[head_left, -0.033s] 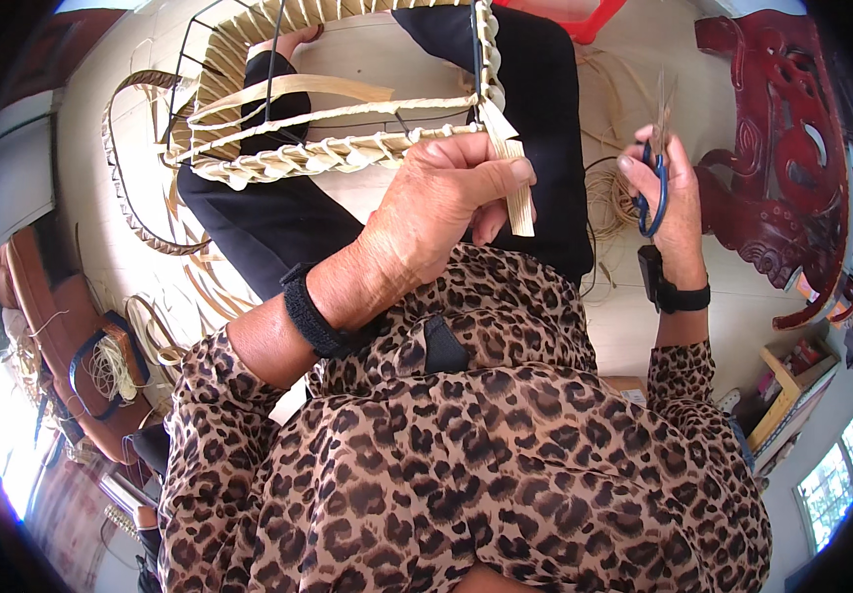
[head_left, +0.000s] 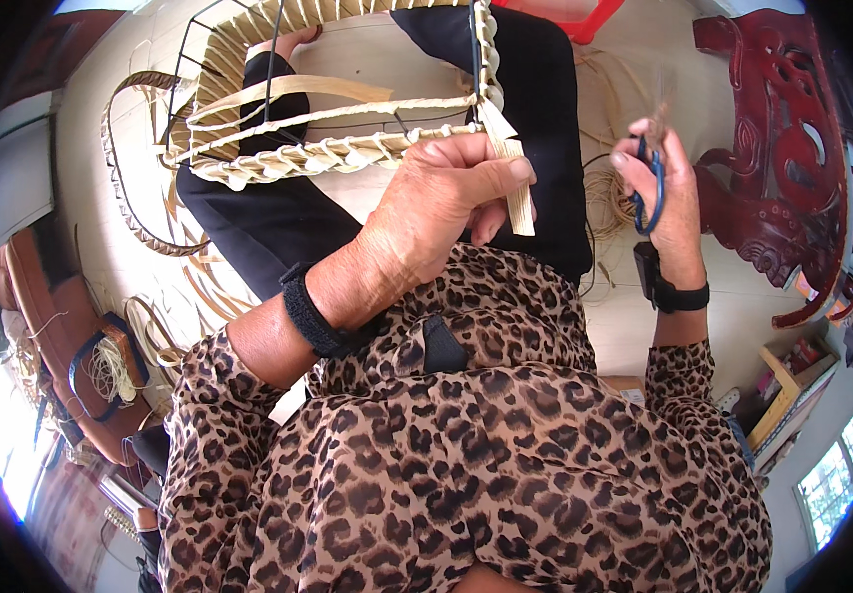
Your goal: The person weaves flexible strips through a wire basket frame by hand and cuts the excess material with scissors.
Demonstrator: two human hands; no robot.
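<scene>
A half-woven basket point(head_left: 333, 155), a dark wire frame wrapped in pale plant fibre, rests across my black-trousered knees. From its near right corner runs a flat straw-coloured strip point(head_left: 520, 206). My left hand point(head_left: 417, 208) pinches that strip between thumb and fingers, and its end sticks out below the thumb. Blue-handled scissors point(head_left: 655, 193) are in my right hand point(head_left: 682, 193), off to the right and apart from the strip. Their blades point away from me and are blurred. A wider loose strip point(head_left: 318, 85) lies across the basket's opening.
Coiled fibre point(head_left: 606, 203) lies on the floor beside my right knee. Carved dark red wooden furniture point(head_left: 777, 148) stands at the right, a red plastic piece point(head_left: 585, 22) beyond my knees. On the left are a braided hoop point(head_left: 115, 163) and a brown bench point(head_left: 51, 316) with a fibre bundle point(head_left: 110, 366).
My right hand and the scissors have shifted very slightly left, and the blades are more blurred. My left hand, the strip and the basket stay as they were.
</scene>
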